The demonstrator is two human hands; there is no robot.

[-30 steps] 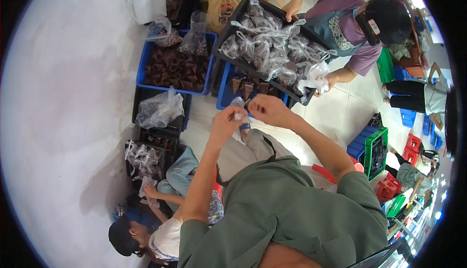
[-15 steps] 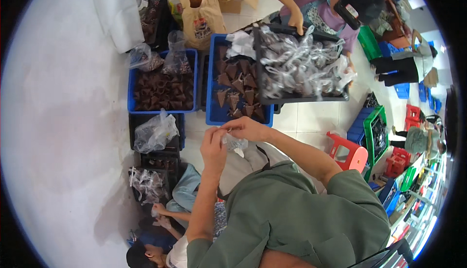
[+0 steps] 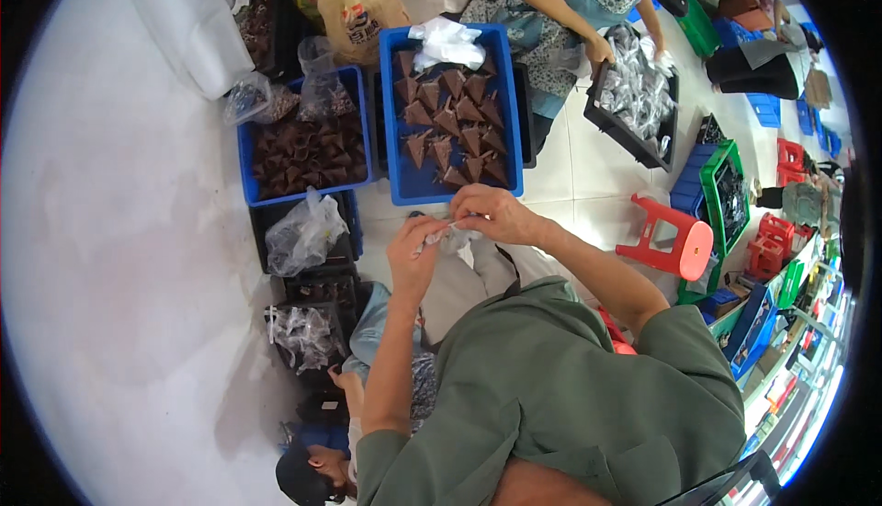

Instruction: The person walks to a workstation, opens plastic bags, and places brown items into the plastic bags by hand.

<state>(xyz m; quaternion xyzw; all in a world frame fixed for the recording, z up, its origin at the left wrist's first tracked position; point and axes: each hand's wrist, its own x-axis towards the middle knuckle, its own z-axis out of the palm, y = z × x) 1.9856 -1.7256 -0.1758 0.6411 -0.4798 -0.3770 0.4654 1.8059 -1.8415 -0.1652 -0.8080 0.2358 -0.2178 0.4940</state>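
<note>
Both of my hands are closed on a small clear plastic bag [image 3: 453, 241], held in front of my lap. My left hand [image 3: 413, 256] pinches it from the left. My right hand [image 3: 497, 216] has its fingertips at the bag's top edge on the other side. What the bag contains is hard to make out. Just beyond my hands stands a blue tray [image 3: 404, 192] with several dark brown cone-shaped pieces [image 3: 447, 121] and a crumpled white plastic bag [image 3: 447, 44] at its far end.
Left stands another blue bin [image 3: 246, 161] of brown cones with clear bags on it. Black crates [image 3: 303, 299] line the wall. A co-worker [image 3: 560, 19] holds a black crate [image 3: 597, 115] of wrapped pieces. A red stool [image 3: 675, 239] is at right; another person [image 3: 317, 469] sits lower left.
The co-worker has carried the black crate rightward, away from above the blue tray, uncovering the cones. My hands still hold the bag, with the fingertips shifted slightly. My view has shifted a little.
</note>
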